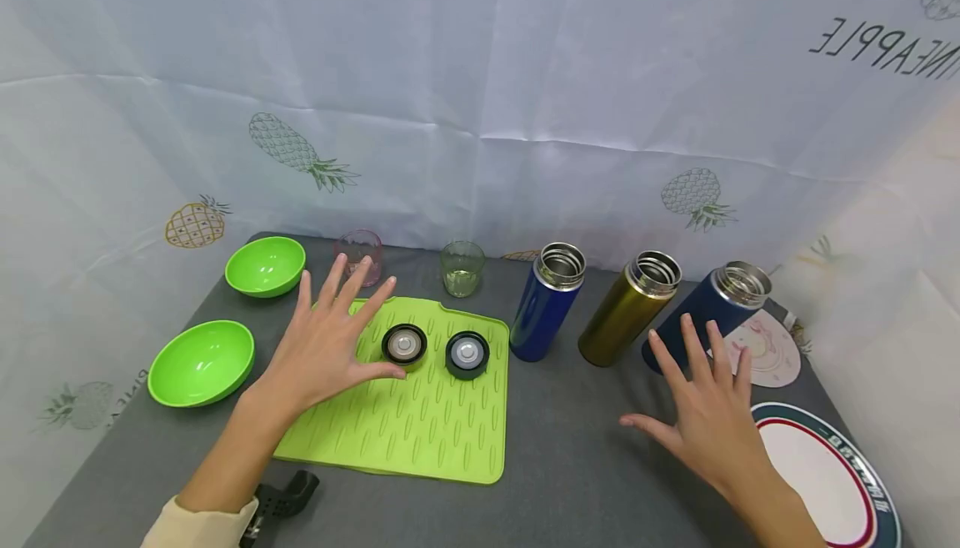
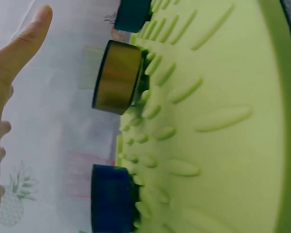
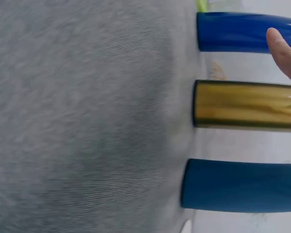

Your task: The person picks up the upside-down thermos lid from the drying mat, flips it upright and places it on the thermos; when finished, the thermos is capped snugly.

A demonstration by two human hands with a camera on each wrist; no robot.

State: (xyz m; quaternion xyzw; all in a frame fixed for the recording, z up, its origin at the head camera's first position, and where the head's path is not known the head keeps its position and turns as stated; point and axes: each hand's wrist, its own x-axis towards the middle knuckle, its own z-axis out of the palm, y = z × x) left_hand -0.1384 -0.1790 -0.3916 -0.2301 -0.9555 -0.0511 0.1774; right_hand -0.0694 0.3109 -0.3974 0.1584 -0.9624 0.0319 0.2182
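Note:
My left hand (image 1: 322,352), fingers spread, hovers over the left part of a bright green ridged mat (image 1: 420,423). Three bottle lids lie on it: a gold one (image 2: 117,76), a dark teal one (image 2: 133,13) and a blue one (image 2: 111,199) that the hand hides in the head view. My right hand (image 1: 708,414) is also spread and holds nothing, in front of the bottles. Three lidless steel bottles stand upright in a row: bright blue (image 1: 545,306), gold (image 1: 628,312) and dark blue (image 1: 701,314). The right fingertips overlap the dark blue bottle in the head view.
Two green bowls (image 1: 202,364) sit at the left edge. A pinkish glass (image 1: 371,252) and a greenish glass (image 1: 461,268) stand at the back. At the right lie a pink-patterned disc (image 1: 772,356) and a rimmed plate (image 1: 817,481). A pineapple-print curtain (image 1: 480,72) hangs behind.

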